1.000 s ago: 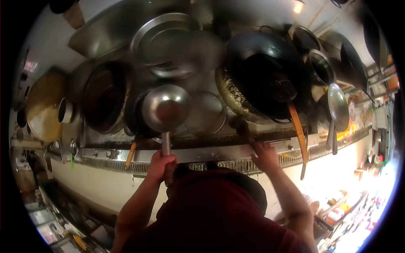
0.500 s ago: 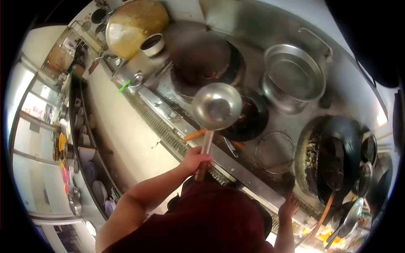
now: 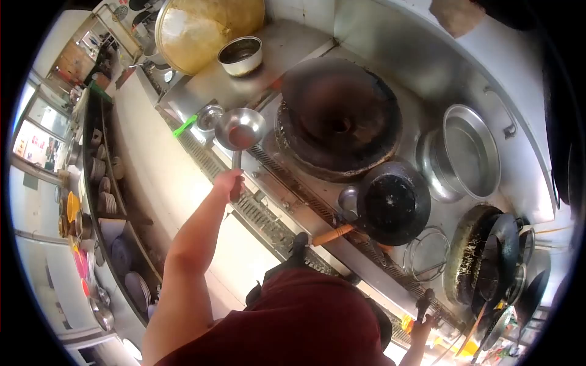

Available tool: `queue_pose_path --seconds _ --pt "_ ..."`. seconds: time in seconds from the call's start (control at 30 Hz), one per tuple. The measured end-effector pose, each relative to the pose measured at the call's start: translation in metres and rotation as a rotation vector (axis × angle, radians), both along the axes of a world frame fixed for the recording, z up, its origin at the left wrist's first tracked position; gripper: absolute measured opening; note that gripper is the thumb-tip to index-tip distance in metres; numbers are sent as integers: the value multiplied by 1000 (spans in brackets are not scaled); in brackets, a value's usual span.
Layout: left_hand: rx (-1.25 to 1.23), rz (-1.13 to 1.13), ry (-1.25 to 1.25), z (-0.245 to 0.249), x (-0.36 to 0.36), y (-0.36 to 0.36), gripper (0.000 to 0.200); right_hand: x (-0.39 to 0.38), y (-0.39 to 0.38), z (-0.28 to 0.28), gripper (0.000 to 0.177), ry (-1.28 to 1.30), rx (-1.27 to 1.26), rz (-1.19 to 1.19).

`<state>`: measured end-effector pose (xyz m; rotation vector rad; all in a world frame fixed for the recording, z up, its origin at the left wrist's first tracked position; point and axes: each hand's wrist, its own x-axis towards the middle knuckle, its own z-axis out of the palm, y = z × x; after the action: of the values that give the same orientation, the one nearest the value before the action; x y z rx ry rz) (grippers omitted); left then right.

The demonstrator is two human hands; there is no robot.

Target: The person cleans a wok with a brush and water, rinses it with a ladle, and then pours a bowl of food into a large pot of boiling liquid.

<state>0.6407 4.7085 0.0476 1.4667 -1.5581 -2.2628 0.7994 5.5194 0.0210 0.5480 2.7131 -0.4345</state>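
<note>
My left hand is closed round the handle of a metal ladle, whose bowl is over the front edge of the stove beside a small metal strainer. There is something reddish in the ladle's bowl. Low on the right, my right hand has its fingers at the lower end of a black lever and looks closed on it. Between the hands lies a black wok with a wooden handle.
A large dark wok sits on the burner. Behind are a white-sided pot and a big brass-coloured lid. On the right stand a metal pot, a wire strainer and more woks. Shelves line the left.
The view has shifted. My left hand has carried the ladle left and away from my body, from near the black wok to beside the small strainer. My right hand is now at the black lever.
</note>
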Motion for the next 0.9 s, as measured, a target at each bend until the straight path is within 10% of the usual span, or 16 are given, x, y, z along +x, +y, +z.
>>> queue_pose_path --seconds 0.13,0.3,0.4,0.53,0.63,0.73,0.8,0.9 --pt "24 -62 -116 -28 -25 -51 21 -24 -75 53 47 -18 -97 -272" --pt "3 -187 -107 -79 -38 -93 24 -41 -131 92 45 207 -84 -73" --pt "-1057 -740 -505 -75 -42 -100 49 -68 -157 102 39 197 -193 -227" --pt "-1184 -711 -580 -28 -39 -62 47 -126 -207 105 40 185 -170 11" --pt "-1596 -543 -161 -17 -31 -6 38 -174 -232 83 39 63 -22 240" --pt "-919 -791 -60 8 -16 112 31 -213 -245 60 34 -48 63 418" --pt "-1257 -1258 419 -15 -3 181 26 -231 -243 45 33 -114 113 458" --pt "-1110 -1349 137 -29 -4 265 42 -249 -237 37 32 -235 184 522"
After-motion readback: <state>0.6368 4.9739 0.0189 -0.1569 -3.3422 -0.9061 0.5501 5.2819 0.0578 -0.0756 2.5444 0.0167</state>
